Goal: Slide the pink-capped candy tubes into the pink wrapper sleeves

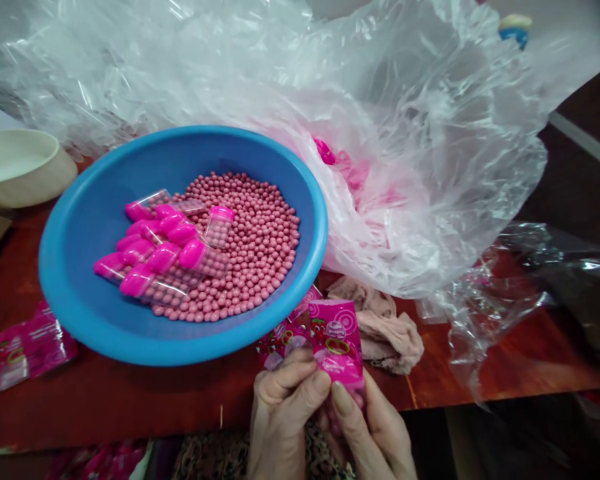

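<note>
My left hand (285, 403) and my right hand (373, 427) are together at the table's front edge. Both pinch a bright pink printed wrapper (336, 337) with a strawberry cartoon, thumbs at its lower end. Pink balls show through something clear between my right fingers, below the wrapper; its full shape is hidden. More printed wrappers (283, 339) lie just behind my left hand. Beyond them stands a blue basin (180, 350) with loose pink candy balls (253, 247). On these rest several clear containers with pink caps (163, 257), filled with balls.
A crumpled beige cloth (390, 333) lies right of the wrapper. Large clear plastic bags (430, 167) spread behind the basin, one with pink pieces inside. A cream bowl (25, 173) stands far left. Other pink wrappers (27, 347) lie on the reddish table (145, 400).
</note>
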Demonstrator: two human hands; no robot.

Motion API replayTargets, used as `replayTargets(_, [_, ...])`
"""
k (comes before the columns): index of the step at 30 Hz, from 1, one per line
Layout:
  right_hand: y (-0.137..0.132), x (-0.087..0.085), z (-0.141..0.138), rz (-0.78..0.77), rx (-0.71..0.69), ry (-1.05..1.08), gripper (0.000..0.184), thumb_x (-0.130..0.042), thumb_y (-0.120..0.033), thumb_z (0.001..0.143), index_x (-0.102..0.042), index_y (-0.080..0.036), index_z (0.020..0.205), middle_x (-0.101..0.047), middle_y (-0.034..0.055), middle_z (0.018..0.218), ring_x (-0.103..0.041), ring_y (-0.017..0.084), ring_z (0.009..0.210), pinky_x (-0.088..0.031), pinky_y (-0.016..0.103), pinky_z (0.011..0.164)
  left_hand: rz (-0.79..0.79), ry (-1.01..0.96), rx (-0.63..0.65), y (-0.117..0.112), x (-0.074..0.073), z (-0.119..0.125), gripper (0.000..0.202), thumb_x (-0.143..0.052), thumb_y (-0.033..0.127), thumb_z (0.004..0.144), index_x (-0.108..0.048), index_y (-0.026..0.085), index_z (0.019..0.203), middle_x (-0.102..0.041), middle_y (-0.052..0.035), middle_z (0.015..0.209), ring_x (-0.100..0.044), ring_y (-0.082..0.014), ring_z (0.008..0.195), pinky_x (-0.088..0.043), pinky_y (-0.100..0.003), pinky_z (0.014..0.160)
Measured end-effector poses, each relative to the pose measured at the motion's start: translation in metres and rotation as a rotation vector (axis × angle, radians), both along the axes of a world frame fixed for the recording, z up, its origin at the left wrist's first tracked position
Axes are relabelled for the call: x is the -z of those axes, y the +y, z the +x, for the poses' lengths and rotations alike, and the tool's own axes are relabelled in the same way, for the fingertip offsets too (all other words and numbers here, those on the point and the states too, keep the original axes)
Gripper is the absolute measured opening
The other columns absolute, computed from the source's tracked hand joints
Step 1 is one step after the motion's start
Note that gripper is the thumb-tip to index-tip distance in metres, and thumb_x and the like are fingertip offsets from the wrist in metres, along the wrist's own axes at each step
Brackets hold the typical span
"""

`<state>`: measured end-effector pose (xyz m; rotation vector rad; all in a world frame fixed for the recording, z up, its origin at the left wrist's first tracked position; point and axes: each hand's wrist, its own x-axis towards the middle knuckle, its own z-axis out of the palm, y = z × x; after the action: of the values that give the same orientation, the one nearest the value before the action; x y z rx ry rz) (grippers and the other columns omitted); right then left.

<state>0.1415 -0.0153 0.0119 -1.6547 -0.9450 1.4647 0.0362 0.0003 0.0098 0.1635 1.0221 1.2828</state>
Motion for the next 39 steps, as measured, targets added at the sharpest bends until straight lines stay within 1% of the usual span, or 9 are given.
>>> replayTargets(5, [0.005,0.0,-0.018,0.191,-0.056,-0.226,0.036,-0.059,-0.049,0.088,-0.062,-0.02,0.109,-0.071,0.0027,0.068,-0.064,0.017,0.055,-0.049,0.024,0.051,-0.232,-0.161,-0.131,0.006,-0.005,-0.002,0.014,-0.087,0.028,0.061,-0.079,0.023,0.071,-0.075,-0.0003,0.068,-0.068,-0.015,0.065,-0.055,-0.026,0.069])
replayTargets(9, [0.009,-0.001,-0.022,0.376,-0.095,-0.336,0.037,-0.04,-0.05,0.097,-0.061,-0.024,0.112,-0.075,0.0048,0.091,-0.072,0.018,0.075,-0.052,0.023,0.063,-0.23,-0.27,-0.155,0.011,-0.006,-0.004,0.019,-0.085,0.026,0.064,-0.078,0.019,0.079,-0.076,-0.0037,0.07,-0.068,-0.0151,0.062,-0.055,-0.027,0.065])
replayTargets(14, [0.023,-0.002,-0.002,0.562,-0.052,-0.341,0.016,-0.062,-0.024,0.088,-0.071,-0.027,0.1,-0.074,0.0005,0.09,-0.071,0.014,0.082,-0.055,0.018,0.073,-0.198,-0.227,-0.074,0.008,0.001,-0.006,0.022,-0.084,0.03,0.067,-0.074,0.016,0.08,-0.07,0.0001,0.06,-0.06,-0.0077,0.049,-0.05,-0.016,0.052])
replayTargets(21, [0.024,-0.007,0.001,0.4,0.047,-0.005,0.018,-0.074,-0.016,0.075,-0.079,-0.031,0.085,-0.068,-0.0045,0.064,-0.061,0.009,0.05,-0.053,0.016,0.048,-0.152,-0.053,-0.011,0.003,-0.008,-0.004,0.029,-0.084,0.041,0.064,-0.07,0.017,0.07,-0.058,0.0053,0.044,-0.049,-0.0053,0.038,-0.041,-0.014,0.041])
replayTargets(25, [0.016,-0.003,-0.002,0.224,0.139,0.144,0.012,-0.084,-0.02,0.064,-0.081,-0.026,0.074,-0.071,-0.0014,0.063,-0.061,0.01,0.051,-0.053,0.015,0.05,-0.089,0.222,-0.03,0.003,-0.018,-0.004,0.029,-0.082,0.044,0.066,-0.073,0.017,0.07,-0.061,0.0029,0.051,-0.048,-0.0046,0.044,-0.037,-0.012,0.043])
replayTargets(28, [0.017,-0.005,-0.003,0.119,0.206,0.226,0.017,-0.082,-0.038,0.068,-0.08,-0.028,0.082,-0.076,0.0,0.07,-0.066,0.012,0.056,-0.056,0.019,0.056,-0.038,0.255,0.073,0.004,-0.022,-0.004,0.017,-0.085,0.028,0.062,-0.078,0.02,0.075,-0.061,0.0026,0.059,-0.048,-0.0059,0.051,-0.04,-0.013,0.049])
replayTargets(30, [0.022,-0.01,-0.003,0.032,0.265,0.337,0.026,-0.082,-0.042,0.067,-0.079,-0.028,0.088,-0.077,0.0014,0.075,-0.071,0.017,0.067,-0.058,0.025,0.067,-0.01,0.212,0.127,0.003,-0.022,-0.006,0.024,-0.083,0.015,0.056,-0.08,0.024,0.078,-0.062,0.0028,0.067,-0.05,-0.0071,0.057,-0.042,-0.014,0.053])
replayTargets(34, [0.029,-0.016,-0.002,-0.062,0.288,0.471,0.025,-0.085,-0.038,0.064,-0.078,-0.024,0.083,-0.078,0.0027,0.079,-0.072,0.02,0.079,-0.056,0.028,0.078,0.034,0.361,0.16,0.0,-0.021,-0.008,0.031,-0.077,0.008,0.057,-0.081,0.028,0.08,-0.065,0.0019,0.069,-0.055,-0.0111,0.061,-0.047,-0.018,0.059])
replayTargets(39, [0.033,-0.006,0.006,-0.087,0.22,0.501,0.017,-0.085,-0.032,0.065,-0.078,-0.021,0.075,-0.077,0.0031,0.068,-0.072,0.018,0.066,-0.059,0.027,0.067,0.065,0.598,0.133,-0.004,-0.02,-0.005,0.026,-0.081,0.015,0.06,-0.079,0.025,0.084,-0.073,-0.0008,0.069,-0.06,-0.0139,0.059,-0.049,-0.021,0.057])
